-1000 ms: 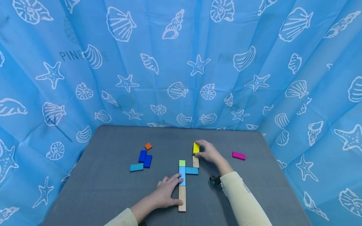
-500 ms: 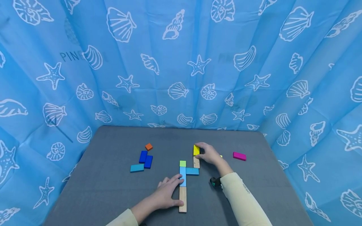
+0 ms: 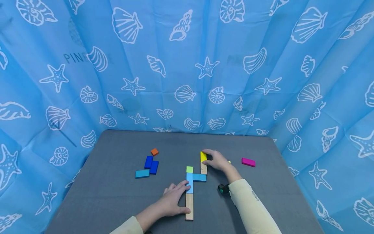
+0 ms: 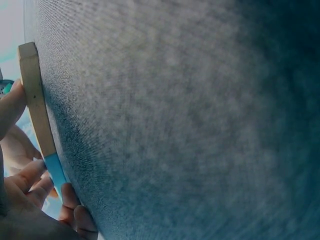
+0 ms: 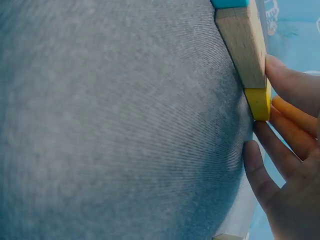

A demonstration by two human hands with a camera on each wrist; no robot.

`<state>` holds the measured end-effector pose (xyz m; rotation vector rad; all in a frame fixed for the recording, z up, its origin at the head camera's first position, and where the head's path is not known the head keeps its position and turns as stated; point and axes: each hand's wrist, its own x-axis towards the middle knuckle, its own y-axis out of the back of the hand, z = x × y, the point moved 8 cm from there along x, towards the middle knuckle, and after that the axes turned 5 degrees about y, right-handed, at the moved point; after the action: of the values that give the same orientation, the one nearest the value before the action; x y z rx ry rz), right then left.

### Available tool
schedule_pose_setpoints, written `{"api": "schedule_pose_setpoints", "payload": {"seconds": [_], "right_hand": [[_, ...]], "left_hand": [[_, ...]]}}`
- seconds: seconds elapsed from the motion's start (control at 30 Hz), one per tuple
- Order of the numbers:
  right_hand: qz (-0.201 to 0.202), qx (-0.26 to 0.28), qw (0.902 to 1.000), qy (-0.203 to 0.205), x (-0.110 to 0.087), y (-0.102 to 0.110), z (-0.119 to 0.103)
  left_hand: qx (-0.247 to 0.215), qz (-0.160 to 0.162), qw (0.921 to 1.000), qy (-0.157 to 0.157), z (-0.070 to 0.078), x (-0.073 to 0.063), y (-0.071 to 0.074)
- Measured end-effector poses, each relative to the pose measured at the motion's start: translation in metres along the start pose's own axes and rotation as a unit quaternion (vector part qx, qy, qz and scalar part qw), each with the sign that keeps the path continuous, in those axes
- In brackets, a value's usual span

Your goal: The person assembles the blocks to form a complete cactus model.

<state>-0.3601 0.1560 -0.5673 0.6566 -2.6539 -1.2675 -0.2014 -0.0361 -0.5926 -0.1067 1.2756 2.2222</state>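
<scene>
My right hand [image 3: 218, 161] holds a yellow block [image 3: 203, 156], fingers at its far end and thumb by the seam with a short wooden block [image 3: 203, 169]. In the right wrist view the yellow block [image 5: 258, 104] sits end to end with the wood. A blue block [image 3: 200, 177] lies crosswise, joining that wood to a light blue block [image 3: 189, 178]. My left hand [image 3: 173, 201] lies spread along the left row, fingertips on the light blue block and thumb on a long wooden block [image 3: 189, 203]. A green block [image 3: 189, 169] tops this row.
Two dark blue blocks [image 3: 154, 167], a teal block [image 3: 142, 174] and an orange block [image 3: 154, 151] lie left on the grey table [image 3: 117, 195]. A magenta block [image 3: 248, 162] lies right. A pale yellow piece [image 3: 229, 162] peeks out behind my right wrist. A blue curtain [image 3: 187, 65] surrounds the table.
My right hand has drawn the yellow block slightly nearer, so it lies flush against the short wooden block's end. My left hand stays in place.
</scene>
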Motion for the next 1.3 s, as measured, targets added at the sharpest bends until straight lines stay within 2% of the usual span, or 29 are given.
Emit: {"api": "schedule_pose_setpoints", "payload": {"seconds": [0.3, 0.63, 0.87, 1.0, 1.2, 1.3], "right_hand": [[0.036, -0.001, 0.9991, 0.023, -0.008, 0.01, -0.01], [0.045, -0.031, 0.9962, 0.068, -0.036, 0.003, -0.031], [0.008, -0.064, 0.9976, 0.026, -0.052, -0.012, -0.027], [-0.019, -0.088, 0.9957, 0.022, -0.054, -0.021, -0.024], [-0.027, -0.084, 0.9961, 0.011, -0.055, -0.023, -0.023], [-0.027, -0.081, 0.9963, 0.008, -0.055, -0.023, -0.023]], "left_hand": [[-0.007, 0.001, 0.9999, -0.008, -0.001, 0.001, -0.001], [0.001, 0.005, 1.0, -0.006, -0.004, 0.003, -0.004], [0.006, 0.005, 1.0, -0.005, -0.004, 0.003, -0.004], [0.011, 0.01, 0.9999, -0.008, -0.001, 0.002, -0.002], [0.029, 0.015, 0.9994, -0.009, 0.005, 0.001, 0.003], [0.013, 0.011, 0.9997, -0.016, 0.007, 0.0, 0.006]]}}
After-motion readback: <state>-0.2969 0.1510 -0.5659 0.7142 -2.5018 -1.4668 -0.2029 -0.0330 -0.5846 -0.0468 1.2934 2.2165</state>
